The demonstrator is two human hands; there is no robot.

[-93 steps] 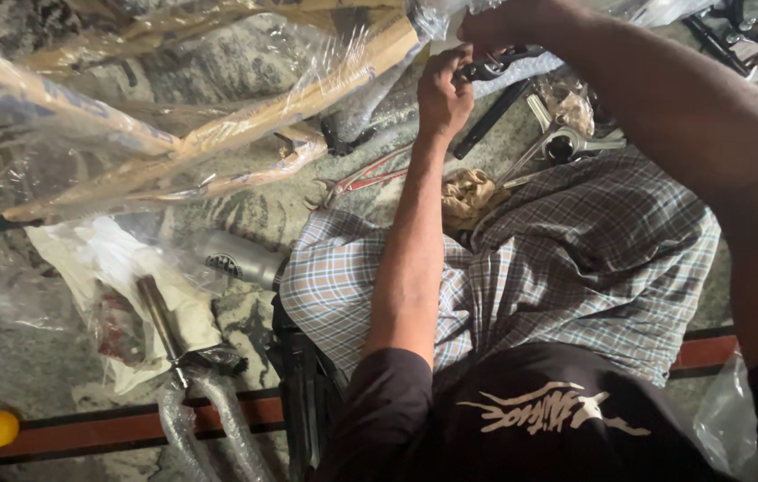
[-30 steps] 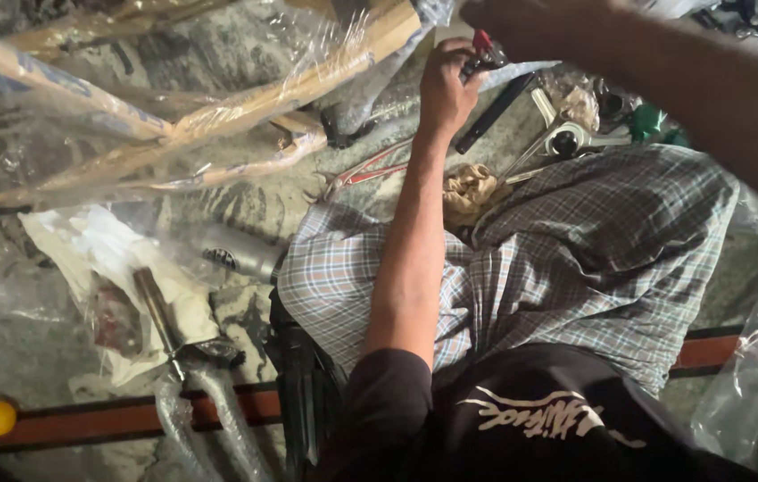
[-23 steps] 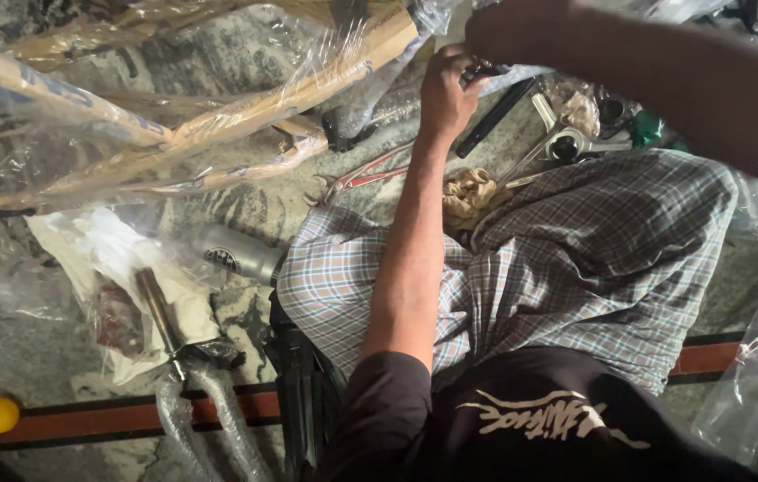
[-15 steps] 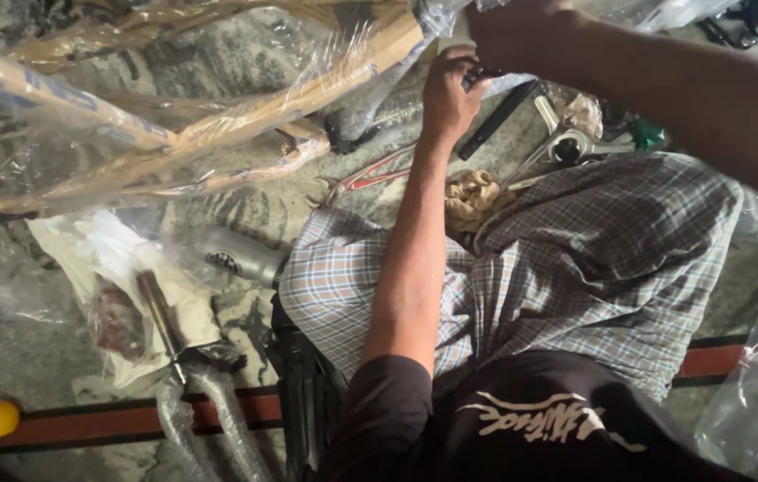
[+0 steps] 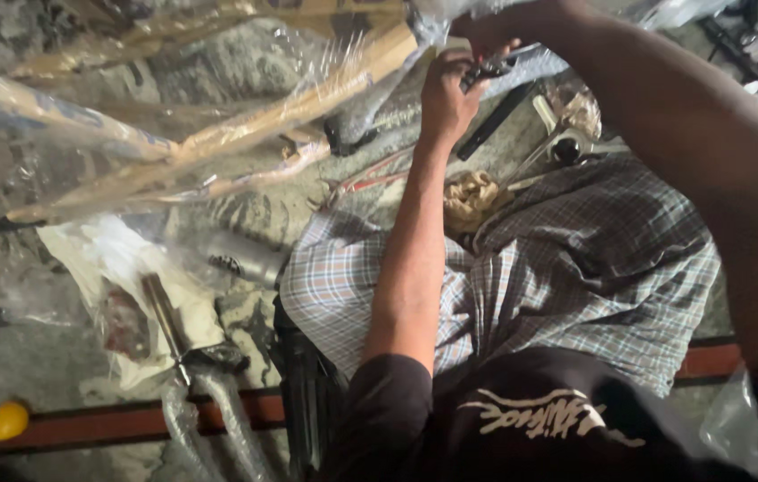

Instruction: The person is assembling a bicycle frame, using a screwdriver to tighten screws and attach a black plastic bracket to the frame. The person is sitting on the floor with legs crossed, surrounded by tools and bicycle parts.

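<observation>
**Two hands on a small dark tool at a wrapped bicycle frame**

While the camera looks down past a black printed shirt (image 5: 539, 419) and a checked cloth (image 5: 575, 268) over the lap, both arms reach up to the top of the view. The left hand (image 5: 446, 94) is curled closed, its fingers wrapped round a small dark tool (image 5: 486, 68) with what looks like a metal head. The right hand (image 5: 508, 22) sits just above it at the frame edge, mostly cut off and blurred; whether it grips the tool or only steadies it, I cannot tell.

Just beside the hands runs a bicycle frame tube (image 5: 307, 94), wrapped in brown paper and clear plastic film and slanting from upper right to lower left. By my judgement the tool is stiff, light and easy to pinch at its handle end. The wrapped tube would feel slick and crinkly, the film sliding over the paper, so a firm grasp round the whole tube would hold better than fingertips on the film.

Below the hands a spanner (image 5: 557, 147) and a wad of pale rag (image 5: 472, 196) lie on the stone floor. To the lower left a bagged fork (image 5: 191, 357) rests, and a yellow ball (image 5: 9, 419) sits on a red-brown strip.
</observation>
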